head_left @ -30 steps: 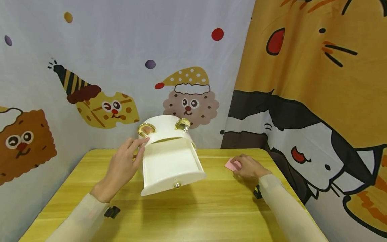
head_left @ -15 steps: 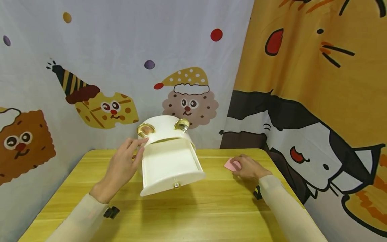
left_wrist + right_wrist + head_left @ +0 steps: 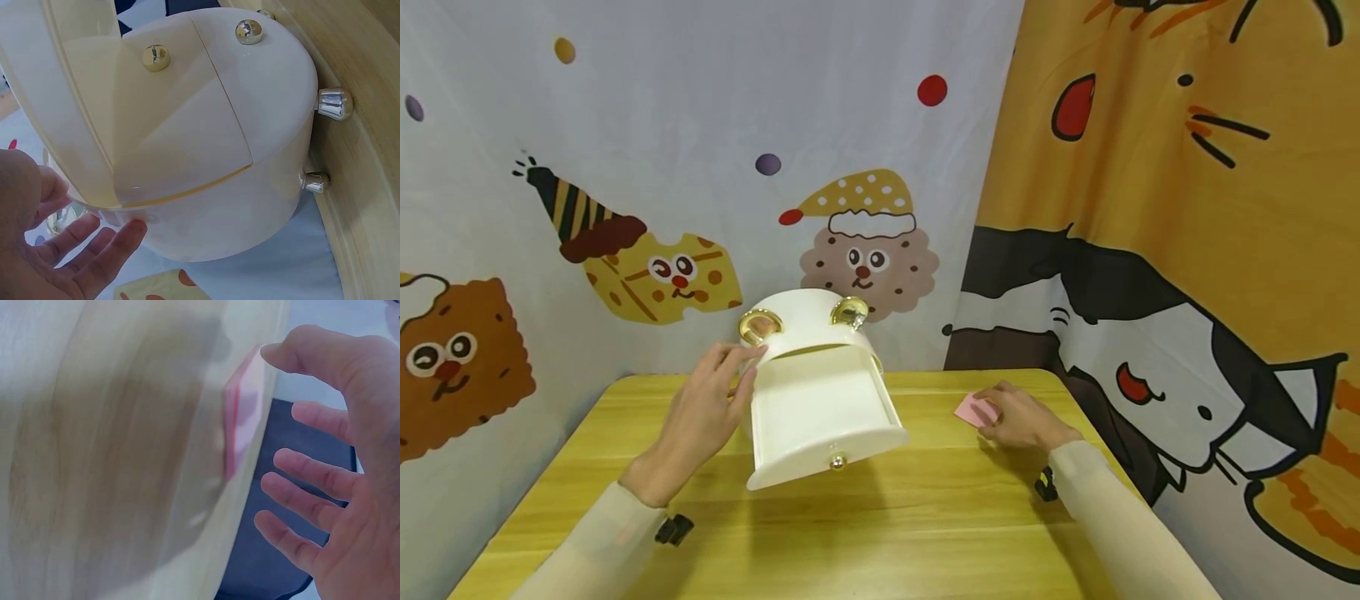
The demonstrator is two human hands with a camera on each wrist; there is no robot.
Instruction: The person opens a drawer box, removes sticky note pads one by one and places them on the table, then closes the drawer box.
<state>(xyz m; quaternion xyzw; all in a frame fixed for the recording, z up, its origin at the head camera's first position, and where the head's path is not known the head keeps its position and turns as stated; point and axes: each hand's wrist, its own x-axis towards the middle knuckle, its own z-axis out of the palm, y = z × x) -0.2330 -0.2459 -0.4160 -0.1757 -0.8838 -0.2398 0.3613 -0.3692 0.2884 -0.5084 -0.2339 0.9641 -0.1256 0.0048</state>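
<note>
Touching white box (image 3: 820, 396), your left hand (image 3: 702, 410) lies uncurled; your right hand (image 3: 1024, 418), loose, has pink pad (image 3: 973, 410) at thumb; wooden table (image 3: 925, 533); cartoon backdrop (image 3: 700, 100).

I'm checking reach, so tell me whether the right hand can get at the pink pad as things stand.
Probably yes: the right hand is right at the pink pad, nothing shows blocking its fingers, and the white drawer box stands off to the side.

Left arm (image 3: 591, 546) and right arm (image 3: 1127, 525) both reach forward, well apart. Left grip (image 3: 703, 408): fingers loosely bent, thumb set apart. Right grip (image 3: 1022, 419): four fingers spread, slightly bent, thumb stretched out.
</note>
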